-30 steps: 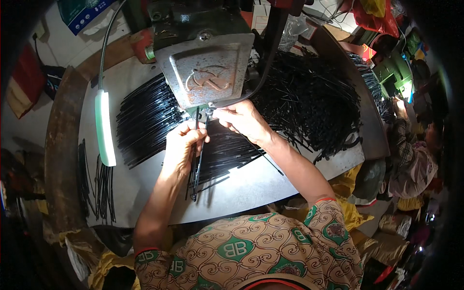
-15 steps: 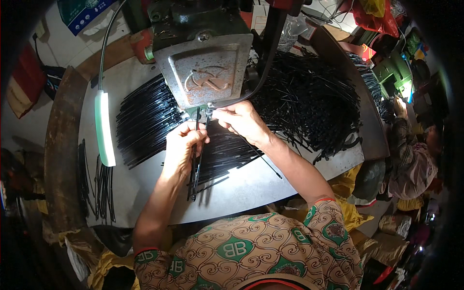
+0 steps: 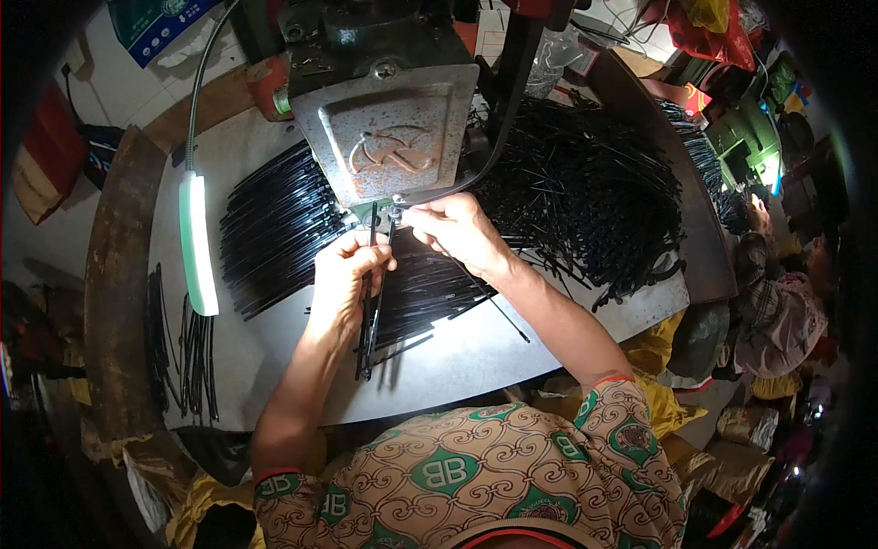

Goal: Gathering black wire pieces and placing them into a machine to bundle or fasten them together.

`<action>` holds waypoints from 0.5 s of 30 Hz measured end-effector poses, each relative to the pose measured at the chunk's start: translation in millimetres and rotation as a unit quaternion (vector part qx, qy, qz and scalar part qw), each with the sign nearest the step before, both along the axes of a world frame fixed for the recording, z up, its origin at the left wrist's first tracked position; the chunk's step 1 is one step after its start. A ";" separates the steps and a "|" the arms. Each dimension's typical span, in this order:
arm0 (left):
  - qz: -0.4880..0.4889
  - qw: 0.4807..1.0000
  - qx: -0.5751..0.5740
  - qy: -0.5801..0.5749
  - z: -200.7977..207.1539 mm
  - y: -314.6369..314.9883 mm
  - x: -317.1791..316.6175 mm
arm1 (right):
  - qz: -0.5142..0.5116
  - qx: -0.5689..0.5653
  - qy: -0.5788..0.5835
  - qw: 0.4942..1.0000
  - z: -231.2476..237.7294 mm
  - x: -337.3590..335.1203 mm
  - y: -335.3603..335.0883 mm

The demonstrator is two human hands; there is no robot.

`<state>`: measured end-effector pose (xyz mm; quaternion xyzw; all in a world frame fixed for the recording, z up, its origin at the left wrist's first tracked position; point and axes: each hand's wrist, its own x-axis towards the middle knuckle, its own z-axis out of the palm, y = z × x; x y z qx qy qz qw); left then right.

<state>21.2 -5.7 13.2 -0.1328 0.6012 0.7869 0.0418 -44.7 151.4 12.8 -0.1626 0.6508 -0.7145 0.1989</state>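
Observation:
Below the head of a dark green press machine, both my hands work close together. My left hand is closed in a pinch on thin black umbrella ribs, which run down past my fingers toward the table's near edge. My right hand pinches the end of another black umbrella rib right at the machine's tip; its length slants out beneath my wrist to the lower right. The exact spot where the ribs meet the tip is too small to make out.
Many black ribs lie in a neat row to the left, and a tangled heap covers the right. A lit lamp hangs on a bent stem above the pale tabletop. At far right, a co-worker's hand is by another machine.
My hands stay nearly still at the machine. The free end of the rib under my right wrist has shifted slightly. The co-worker's hand at far right has moved a little nearer.

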 end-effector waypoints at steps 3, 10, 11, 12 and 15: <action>-0.002 1.000 -0.003 -0.005 -1.5 -0.5 -0.1 | -0.004 0.002 -0.018 1.000 0.5 0.5 -0.1; -0.026 0.999 0.002 -0.019 0.0 -5.6 3.4 | 0.013 0.004 -0.134 0.991 7.8 3.9 3.2; -0.036 0.999 0.006 -0.021 -0.4 -7.2 3.7 | 0.020 -0.001 -0.127 0.992 7.5 4.9 5.5; -0.041 0.999 0.006 -0.021 1.2 -7.7 3.7 | 0.027 -0.005 -0.120 0.992 6.8 6.7 7.8; -0.054 0.998 0.005 -0.019 4.9 -8.3 3.7 | 0.024 -0.020 -0.122 0.992 10.5 10.4 6.3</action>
